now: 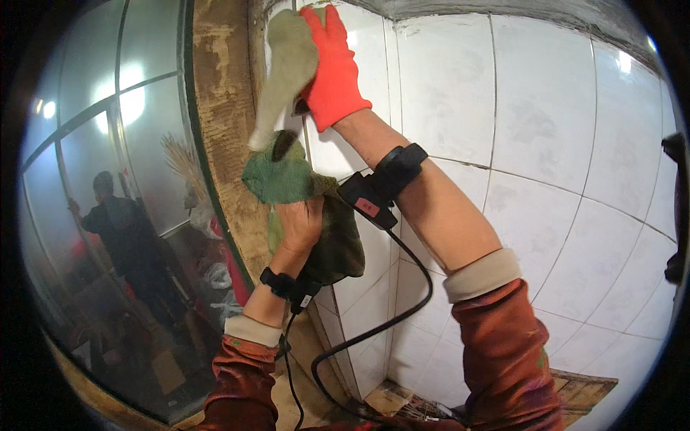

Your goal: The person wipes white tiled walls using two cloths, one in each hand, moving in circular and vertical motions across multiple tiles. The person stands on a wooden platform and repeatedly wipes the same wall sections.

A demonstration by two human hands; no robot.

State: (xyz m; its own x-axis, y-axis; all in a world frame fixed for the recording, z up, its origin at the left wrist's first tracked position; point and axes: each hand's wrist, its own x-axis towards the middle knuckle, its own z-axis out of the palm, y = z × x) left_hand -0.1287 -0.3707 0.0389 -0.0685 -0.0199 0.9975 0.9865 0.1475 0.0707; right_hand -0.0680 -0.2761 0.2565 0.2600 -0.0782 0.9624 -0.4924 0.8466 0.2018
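My right hand (335,70), in a red knit glove, is raised against the white wall tiles near the inner corner, beside the wooden frame. A pale grey-green cloth (294,59) hangs at its left side, partly under the fingers. Below, my bare left hand (299,223) is closed on a green cloth (285,172), whose darker part (337,242) hangs down to the right. What lies between the right palm and the wall is hidden. Both wrists carry black strapped devices (380,186) with cables.
A rough wooden post (226,108) stands left of the tiles (442,91). Left of it, a large glass pane (156,215) shows a person and plastic bags. A black cable (372,328) loops between my arms. Wooden boards (585,390) lie low at right.
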